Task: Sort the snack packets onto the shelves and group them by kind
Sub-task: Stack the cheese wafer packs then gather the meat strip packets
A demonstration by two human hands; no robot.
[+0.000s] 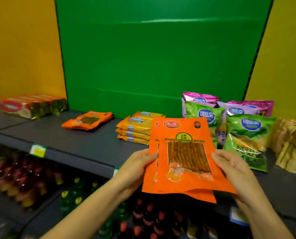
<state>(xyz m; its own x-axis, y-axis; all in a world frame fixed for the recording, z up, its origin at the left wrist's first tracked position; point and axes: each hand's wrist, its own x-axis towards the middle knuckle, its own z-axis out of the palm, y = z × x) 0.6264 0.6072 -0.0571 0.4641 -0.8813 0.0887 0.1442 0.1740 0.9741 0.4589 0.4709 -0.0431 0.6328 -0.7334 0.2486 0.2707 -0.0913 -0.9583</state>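
Left hand [135,167]: fingers closed on the left edge of the orange spicy-strip packets [183,156], thumb on the front.
Right hand [233,169]: fingers closed on the right edge of the same packets, thumb on the front.
Held packets: at least two, overlapped, upright, facing the camera, in front of the grey shelf [71,138].
Shelf, left: red and green packs [31,106] in a row.
Shelf, middle: a flat pile of matching orange packets [89,120]; to its right, well apart, stacked yellow biscuit packs [136,128].
Shelf, right: green crisp bags [247,135] in front of pink crisp bags [252,106]; gold packets [292,144] beside them.
Below: blurred bottles [74,192] on the lower shelf.
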